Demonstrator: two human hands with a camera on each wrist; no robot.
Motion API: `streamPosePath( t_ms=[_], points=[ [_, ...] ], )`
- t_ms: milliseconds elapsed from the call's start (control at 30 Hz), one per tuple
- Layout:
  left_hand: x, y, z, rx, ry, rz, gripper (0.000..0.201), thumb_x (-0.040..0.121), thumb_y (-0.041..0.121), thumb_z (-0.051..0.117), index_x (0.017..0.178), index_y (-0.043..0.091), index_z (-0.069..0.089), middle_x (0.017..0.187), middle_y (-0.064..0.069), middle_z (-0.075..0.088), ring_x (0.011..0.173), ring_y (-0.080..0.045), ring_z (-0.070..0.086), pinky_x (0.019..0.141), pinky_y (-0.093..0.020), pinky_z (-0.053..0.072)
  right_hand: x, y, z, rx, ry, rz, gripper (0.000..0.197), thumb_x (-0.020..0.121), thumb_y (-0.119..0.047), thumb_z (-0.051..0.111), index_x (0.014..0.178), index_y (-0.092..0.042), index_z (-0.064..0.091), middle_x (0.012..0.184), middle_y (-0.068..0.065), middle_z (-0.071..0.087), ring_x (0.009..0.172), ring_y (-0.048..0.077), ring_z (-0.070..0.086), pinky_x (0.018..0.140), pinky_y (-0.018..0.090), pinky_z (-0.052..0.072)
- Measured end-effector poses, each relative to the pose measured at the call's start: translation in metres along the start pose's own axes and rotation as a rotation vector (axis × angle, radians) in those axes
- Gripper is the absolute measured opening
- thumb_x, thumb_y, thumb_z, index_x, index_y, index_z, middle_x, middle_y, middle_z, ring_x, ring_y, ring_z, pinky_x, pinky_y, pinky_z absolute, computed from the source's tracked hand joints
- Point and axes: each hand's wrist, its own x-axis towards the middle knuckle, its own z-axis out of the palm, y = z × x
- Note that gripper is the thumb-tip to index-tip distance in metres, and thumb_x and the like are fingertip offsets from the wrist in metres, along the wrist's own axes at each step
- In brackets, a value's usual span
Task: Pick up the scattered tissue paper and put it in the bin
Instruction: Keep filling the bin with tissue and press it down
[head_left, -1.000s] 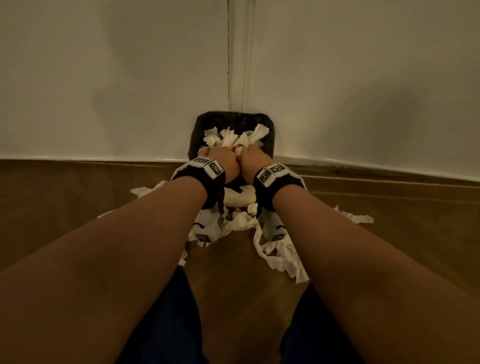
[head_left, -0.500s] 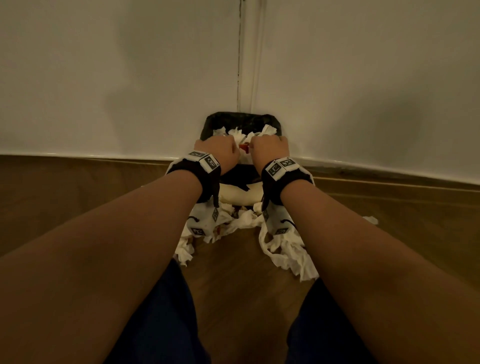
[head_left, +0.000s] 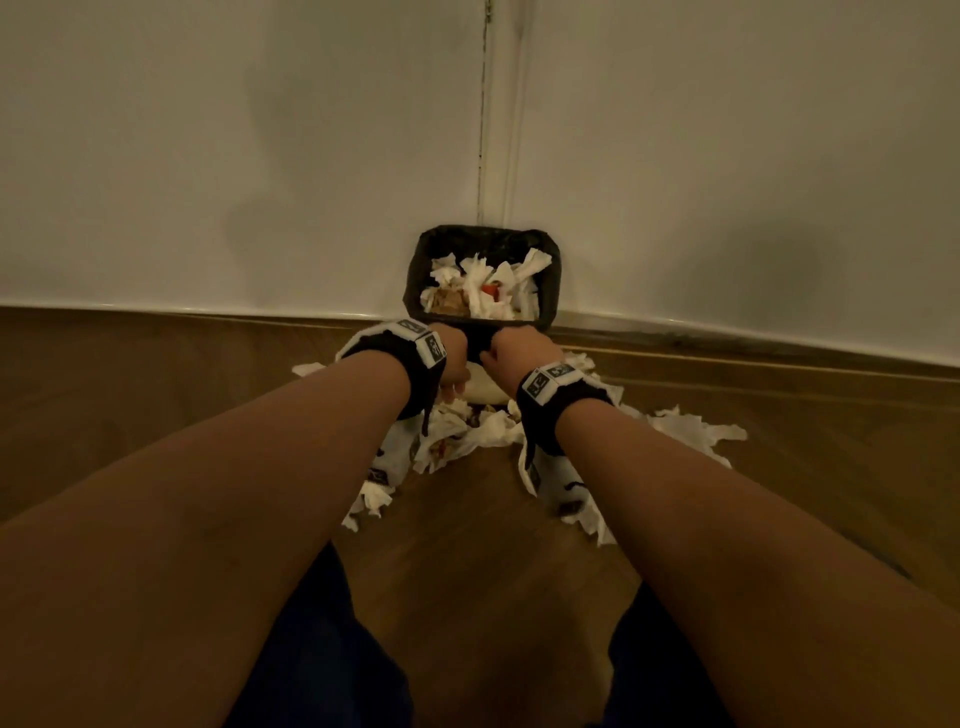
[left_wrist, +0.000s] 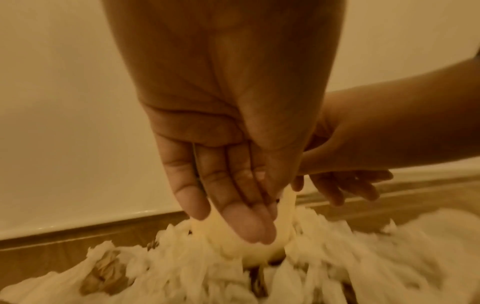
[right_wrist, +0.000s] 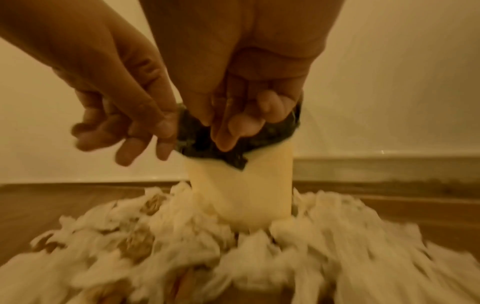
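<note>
Left hand (left_wrist: 228, 144): fingers straight, empty.
Right hand (right_wrist: 241, 98): loosely curled, empty.
Bin (head_left: 550, 270): beyond fingertips.
Tissue (right_wrist: 161, 236): below fingers.

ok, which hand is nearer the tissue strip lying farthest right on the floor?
Right. The right hand is up-left of that tissue strip, by the bin; the left hand is farther left still.

The head camera looked down from above at the bin (head_left: 483, 280); both wrist cameras sat close before it, facing its cream side (right_wrist: 244, 193), which they shared.
</note>
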Motion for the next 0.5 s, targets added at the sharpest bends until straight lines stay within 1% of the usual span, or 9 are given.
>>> streamPosePath(
  t_ms=[67,100,167,267,300,333,400,433,500],
  points=[
    [0.004,0.001,0.019,0.076,-0.018,-0.004,0.025,0.093,0.02,0.055,0.109,0.004,0.066,0.102,-0.011,0.07,0.091,-0.023,0.067,0.089,-0.034,0.053,-0.006,0.007,0.023,0.04,-0.092,0.052,0.024,0.095,-0.018,0.044,0.099,-0.005,0.064,0.102,0.016,0.065,0.083,0.028,0.061,0.066,0.029,0.043],
    [0.006,0.001,0.031,0.097,0.004,0.004,0.027,0.093,0.02,0.055,0.113,0.005,0.065,0.11,-0.012,0.067,0.096,-0.023,0.064,0.09,-0.033,0.051,-0.01,0.012,0.035,0.057,-0.131,0.083,0.024,0.094,-0.013,0.043,0.103,-0.003,0.064,0.106,0.017,0.065,0.091,0.029,0.062,0.069,0.03,0.043],
    [0.015,-0.004,0.056,0.099,0.047,0.044,0.026,0.094,0.018,0.052,0.115,0.009,0.065,0.118,-0.011,0.064,0.099,-0.024,0.061,0.089,-0.032,0.049,-0.017,0.024,0.056,0.089,-0.176,0.151,0.025,0.094,-0.011,0.043,0.105,-0.002,0.064,0.109,0.017,0.064,0.097,0.031,0.061,0.072,0.029,0.043],
    [0.028,-0.016,0.092,0.058,0.072,0.064,0.027,0.094,0.019,0.049,0.119,0.016,0.059,0.124,-0.009,0.057,0.107,-0.026,0.057,0.083,-0.03,0.044,-0.031,0.045,0.082,0.211,-0.165,0.271,0.026,0.094,-0.013,0.044,0.109,-0.006,0.065,0.114,0.016,0.063,0.102,0.031,0.06,0.08,0.032,0.047],
    [0.034,-0.019,0.101,0.04,0.081,0.073,0.028,0.094,0.02,0.05,0.121,0.017,0.056,0.126,-0.009,0.056,0.109,-0.026,0.056,0.081,-0.029,0.042,-0.036,0.051,0.089,0.257,-0.156,0.317,0.026,0.094,-0.013,0.044,0.109,-0.008,0.065,0.114,0.015,0.063,0.101,0.031,0.06,0.08,0.034,0.047],
    [0.039,-0.021,0.108,0.021,0.1,0.086,0.029,0.094,0.021,0.05,0.123,0.018,0.054,0.127,-0.009,0.054,0.111,-0.026,0.054,0.081,-0.028,0.041,-0.041,0.056,0.096,0.285,-0.148,0.363,0.026,0.094,-0.015,0.044,0.107,-0.009,0.065,0.11,0.015,0.064,0.095,0.031,0.061,0.077,0.034,0.046],
    [0.047,-0.022,0.118,-0.013,0.159,0.133,0.03,0.092,0.018,0.05,0.122,0.019,0.053,0.129,-0.008,0.053,0.113,-0.026,0.053,0.086,-0.03,0.042,-0.047,0.063,0.106,0.297,-0.131,0.425,0.024,0.094,-0.019,0.044,0.097,-0.01,0.066,0.101,0.015,0.065,0.077,0.027,0.057,0.068,0.031,0.044],
    [0.051,-0.021,0.123,-0.029,0.187,0.148,0.031,0.092,0.016,0.051,0.122,0.019,0.052,0.129,-0.007,0.052,0.113,-0.026,0.052,0.089,-0.033,0.043,-0.049,0.065,0.11,0.3,-0.123,0.439,0.024,0.094,-0.021,0.044,0.094,-0.009,0.065,0.1,0.015,0.065,0.075,0.026,0.056,0.067,0.031,0.042],
    [0.056,-0.018,0.135,-0.084,0.224,0.15,0.037,0.091,0.014,0.051,0.127,0.021,0.047,0.133,-0.007,0.046,0.113,-0.027,0.052,0.091,-0.038,0.046,-0.051,0.066,0.114,0.312,-0.115,0.431,0.027,0.096,-0.022,0.04,0.098,-0.007,0.062,0.103,0.017,0.064,0.086,0.031,0.059,0.071,0.032,0.041]
  ],
)
